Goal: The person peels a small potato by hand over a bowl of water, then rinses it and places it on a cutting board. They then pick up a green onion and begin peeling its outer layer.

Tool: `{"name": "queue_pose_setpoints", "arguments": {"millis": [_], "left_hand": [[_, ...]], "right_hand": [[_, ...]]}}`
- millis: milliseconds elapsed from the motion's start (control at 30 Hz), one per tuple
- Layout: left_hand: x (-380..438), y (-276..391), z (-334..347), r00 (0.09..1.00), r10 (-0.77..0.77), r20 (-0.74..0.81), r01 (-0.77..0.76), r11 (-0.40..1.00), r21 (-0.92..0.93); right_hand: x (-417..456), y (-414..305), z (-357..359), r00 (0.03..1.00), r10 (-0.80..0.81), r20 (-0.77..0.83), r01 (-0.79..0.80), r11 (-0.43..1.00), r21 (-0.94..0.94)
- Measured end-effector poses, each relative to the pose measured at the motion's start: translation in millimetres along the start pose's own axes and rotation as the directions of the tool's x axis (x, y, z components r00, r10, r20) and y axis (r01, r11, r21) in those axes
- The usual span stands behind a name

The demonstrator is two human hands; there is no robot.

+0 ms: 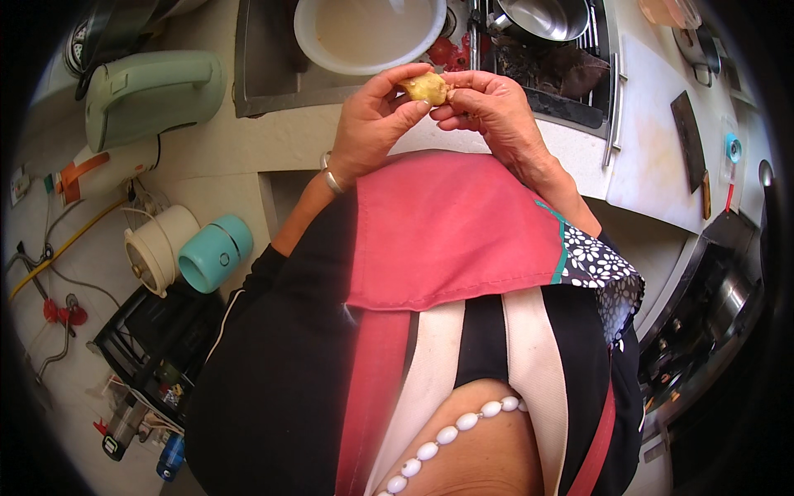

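Above the front rim of the sink, my left hand (372, 118) holds a small yellow root piece (428, 88), possibly ginger, between thumb and fingers. The fingertips of my right hand (499, 111) pinch its right end, where a reddish-brown bit shows. Just beyond my hands, a white basin (338, 62) of cloudy water sits in the steel sink (249, 102). Red pieces (441, 51) that I cannot identify lie to the basin's right.
To the right are a steel pot (546, 18), dark leaf-like scraps (574, 68), a white cutting board (648, 142) and a cleaver (687, 142). On the left stand a green kettle-like jug (155, 96), a cream pot (162, 248) and a turquoise appliance (215, 253).
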State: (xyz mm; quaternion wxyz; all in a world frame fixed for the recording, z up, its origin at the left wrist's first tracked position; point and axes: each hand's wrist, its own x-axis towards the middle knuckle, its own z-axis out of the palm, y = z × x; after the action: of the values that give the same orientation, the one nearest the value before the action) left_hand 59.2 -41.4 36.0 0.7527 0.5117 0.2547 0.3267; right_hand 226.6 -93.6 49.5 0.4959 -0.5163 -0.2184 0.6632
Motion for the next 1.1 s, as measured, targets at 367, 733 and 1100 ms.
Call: {"name": "queue_pose_setpoints", "arguments": {"millis": [367,733,1100], "left_hand": [[-2.7,-9.4,-3.3,0.995,0.093,0.027,-0.097,0.979,0.182],[-1.4,4.5,1.1,1.000,0.007,-0.021,-0.007,1.000,-0.008],[-6.0,-5.3,-3.3,0.984,0.163,0.073,-0.177,0.941,0.287]], "right_hand": [[-1.2,-5.8,4.1,0.999,-0.020,0.045,0.026,0.993,-0.119],[-0.8,1.8,2.8,0.999,-0.049,-0.006,0.049,0.999,0.009],[-2.0,-0.3,3.8,1.000,-0.004,0.006,0.004,1.000,-0.009]]}}
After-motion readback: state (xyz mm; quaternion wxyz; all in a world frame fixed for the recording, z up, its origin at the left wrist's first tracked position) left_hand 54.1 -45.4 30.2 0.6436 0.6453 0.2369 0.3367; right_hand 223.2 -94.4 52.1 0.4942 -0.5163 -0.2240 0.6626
